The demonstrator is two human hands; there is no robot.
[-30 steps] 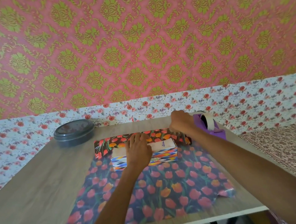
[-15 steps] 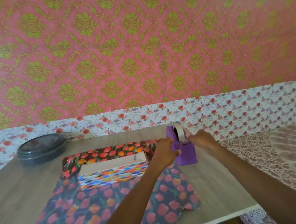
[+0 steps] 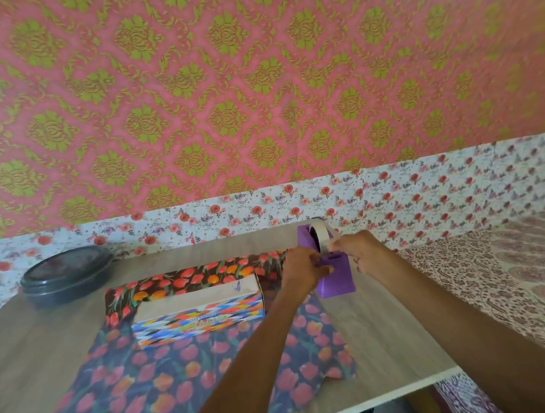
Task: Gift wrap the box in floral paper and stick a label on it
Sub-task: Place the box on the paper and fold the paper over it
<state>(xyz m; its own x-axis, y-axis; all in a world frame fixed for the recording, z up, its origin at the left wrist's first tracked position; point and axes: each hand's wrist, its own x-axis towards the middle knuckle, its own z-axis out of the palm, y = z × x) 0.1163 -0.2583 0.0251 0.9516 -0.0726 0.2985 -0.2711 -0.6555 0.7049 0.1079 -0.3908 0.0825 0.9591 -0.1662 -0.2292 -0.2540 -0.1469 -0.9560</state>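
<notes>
A long box with a zigzag colour pattern lies on a sheet of dark tulip-print paper spread over the wooden table. The paper's far edge stands folded up behind the box. To the right of the box stands a purple tape dispenser with a roll of pale tape. My left hand grips the dispenser's body from the left. My right hand pinches the free end of the tape just above the dispenser.
A dark round lidded tin sits at the table's far left. The table's front edge runs close below my arms. A patterned cloth surface lies to the right of the table. A wallpapered wall rises behind.
My left hand left the top of the box and moved right to the tape dispenser. My right hand shifted from the paper's far edge to the tape end. The view swung right.
</notes>
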